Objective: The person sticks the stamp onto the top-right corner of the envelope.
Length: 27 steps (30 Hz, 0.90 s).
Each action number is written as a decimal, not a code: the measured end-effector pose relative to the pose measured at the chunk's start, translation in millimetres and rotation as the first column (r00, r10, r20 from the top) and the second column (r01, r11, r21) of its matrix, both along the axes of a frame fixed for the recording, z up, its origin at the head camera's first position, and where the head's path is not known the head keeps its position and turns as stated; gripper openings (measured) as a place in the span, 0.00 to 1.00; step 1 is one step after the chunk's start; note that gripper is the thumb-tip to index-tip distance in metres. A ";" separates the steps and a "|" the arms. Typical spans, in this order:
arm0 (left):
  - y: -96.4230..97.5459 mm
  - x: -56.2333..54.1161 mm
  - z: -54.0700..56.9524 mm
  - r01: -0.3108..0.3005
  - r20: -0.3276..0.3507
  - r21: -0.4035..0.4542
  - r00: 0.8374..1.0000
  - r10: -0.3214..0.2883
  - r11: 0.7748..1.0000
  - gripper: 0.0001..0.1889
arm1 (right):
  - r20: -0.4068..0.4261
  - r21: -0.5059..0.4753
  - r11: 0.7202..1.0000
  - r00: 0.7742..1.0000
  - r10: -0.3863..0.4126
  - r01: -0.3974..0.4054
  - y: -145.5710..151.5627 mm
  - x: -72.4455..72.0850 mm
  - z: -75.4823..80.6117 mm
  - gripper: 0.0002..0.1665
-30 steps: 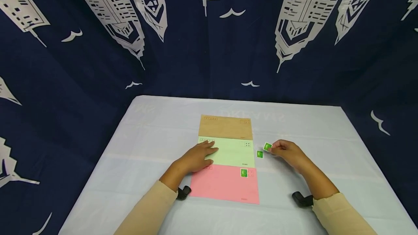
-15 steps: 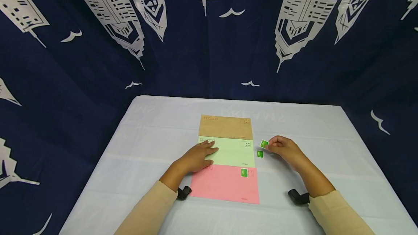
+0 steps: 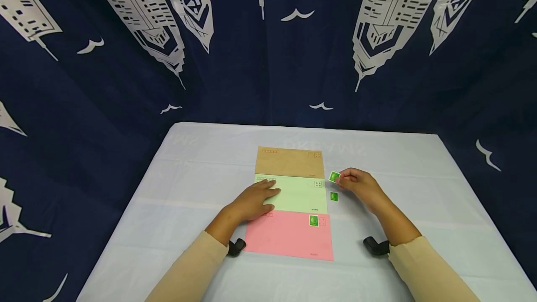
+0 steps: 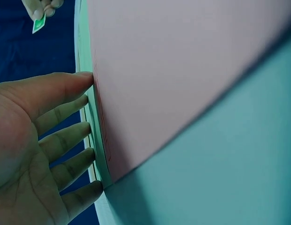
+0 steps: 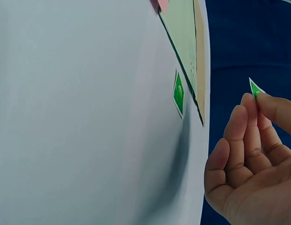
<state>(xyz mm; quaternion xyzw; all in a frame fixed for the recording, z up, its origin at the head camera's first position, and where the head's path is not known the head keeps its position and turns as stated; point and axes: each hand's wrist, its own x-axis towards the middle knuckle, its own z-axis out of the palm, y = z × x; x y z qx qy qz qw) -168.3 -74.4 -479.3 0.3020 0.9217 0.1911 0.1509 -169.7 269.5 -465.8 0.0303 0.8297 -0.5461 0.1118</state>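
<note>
My right hand [image 3: 360, 187] pinches a small green postage stamp [image 3: 334, 176] between thumb and index finger, above the table just right of the envelopes; the right wrist view shows the stamp [image 5: 255, 89] at the thumb tip. Fingers spread, my left hand [image 3: 253, 201] rests on the left part of the light green envelope [image 3: 298, 195], its thumb by the top edge of the pink envelope [image 3: 289, 241]. Another green stamp [image 3: 313, 220] lies on the pink envelope, left of its printed stamp box. A third stamp [image 3: 333, 196] lies on the table beside the green envelope.
Farthest back in the overlapping column is a brown envelope [image 3: 289, 162]. A white cloth covers the table [image 3: 201, 162]. Behind it hangs a dark blue curtain [image 3: 268, 73] with white building shapes. Black wrist cameras sit below both hands.
My right hand has moved left and away from me with the stamp, from right of the loose stamp to beyond it, near the green envelope's upper right corner. The left hand stays put.
</note>
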 end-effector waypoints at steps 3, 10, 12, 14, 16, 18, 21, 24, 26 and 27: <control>0.6 -0.4 -0.5 -0.004 -0.006 -0.006 1.000 0.003 1.000 0.28 | -0.004 0.013 1.000 1.000 0.004 -0.004 -2.4 -2.5 -0.5 0.17; 2.6 -0.9 0.8 -0.016 -0.028 -0.030 1.000 0.015 0.999 0.28 | 0.003 0.030 1.000 1.000 0.000 0.000 -8.2 -6.6 -0.6 0.17; 3.5 -0.3 1.7 -0.015 -0.030 -0.027 0.999 0.014 1.000 0.27 | 0.005 0.038 0.999 1.000 0.000 0.000 -10.3 -7.1 -0.5 0.17; 4.5 0.1 2.2 -0.013 -0.030 -0.021 0.999 0.013 1.000 0.27 | 0.003 0.043 0.999 1.000 -0.001 0.000 -12.4 -7.5 -0.9 0.17; 5.1 0.1 1.9 -0.009 -0.032 -0.017 0.999 0.008 1.000 0.27 | -0.006 0.053 0.999 1.000 0.002 -0.002 -13.9 -8.4 -2.6 0.17; 5.4 -0.1 1.1 -0.006 -0.035 -0.017 0.999 0.005 1.000 0.27 | -0.017 0.062 0.998 1.000 0.004 -0.003 -15.4 -9.6 -4.3 0.17; 6.3 -0.6 0.1 -0.004 -0.037 -0.020 0.999 0.003 1.000 0.27 | -0.022 0.071 0.997 1.000 0.002 0.000 -17.3 -11.4 -6.6 0.16; 6.9 -1.2 -1.2 -0.003 -0.047 -0.032 0.999 0.001 0.999 0.27 | -0.028 0.077 0.997 1.000 0.002 0.000 -19.0 -12.7 -7.1 0.16; 7.3 -1.5 -2.2 -0.003 -0.058 -0.040 0.998 0.000 0.999 0.27 | -0.032 0.077 0.997 0.999 0.008 -0.006 -19.7 -13.4 -6.7 0.16; 7.5 -1.7 -2.6 -0.003 -0.062 -0.045 0.998 0.000 0.999 0.27 | -0.032 0.079 0.997 0.999 0.009 -0.007 -20.0 -13.7 -6.6 0.16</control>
